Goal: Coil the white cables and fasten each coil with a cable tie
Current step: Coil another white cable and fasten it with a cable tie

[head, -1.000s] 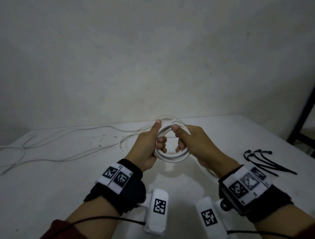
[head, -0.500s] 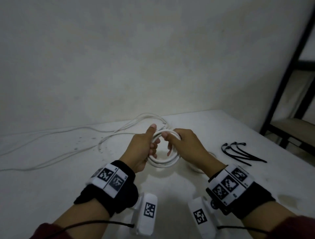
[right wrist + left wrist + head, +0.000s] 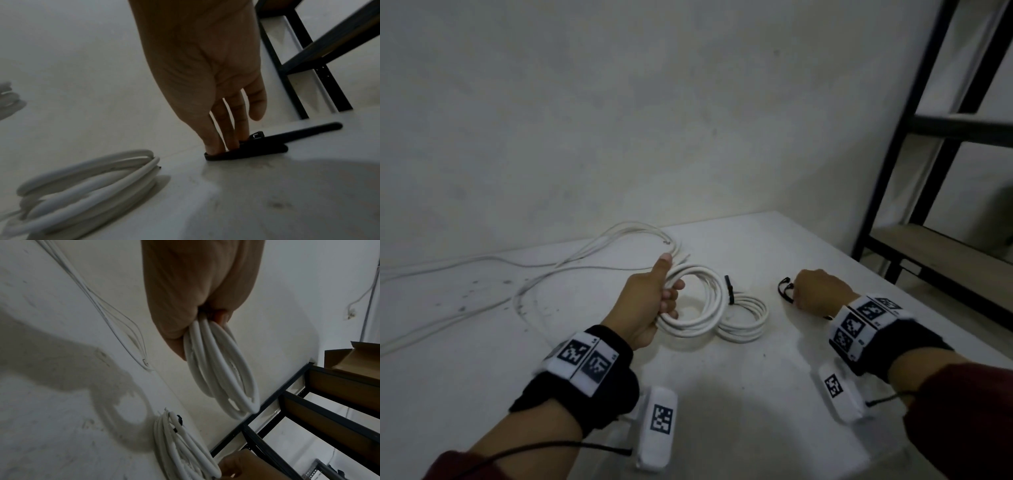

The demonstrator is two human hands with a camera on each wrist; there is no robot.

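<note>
My left hand point(image 3: 671, 295) grips a white cable coil point(image 3: 703, 301) and holds it just above the white table point(image 3: 722, 394), thumb up; the left wrist view shows the coil point(image 3: 222, 369) hanging from the fingers point(image 3: 223, 318). A second white coil point(image 3: 748, 320) lies on the table beside it, bound by a black cable tie point(image 3: 729, 291). My right hand point(image 3: 796, 294) is down on a bunch of black cable ties point(image 3: 784, 291). In the right wrist view, thumb and fingertips point(image 3: 232, 141) pinch a tie in the bunch point(image 3: 257, 149).
Loose white cables point(image 3: 619, 236) trail from the back of the table off to the left. A black metal shelf rack point(image 3: 928, 137) stands just past the table's right edge, with a cardboard box point(image 3: 349, 358) on it. A wall runs behind the table.
My right hand let go of the coil and moved right, down onto the black cable ties. The left hand alone keeps the coil. The head view swung to the right.
</note>
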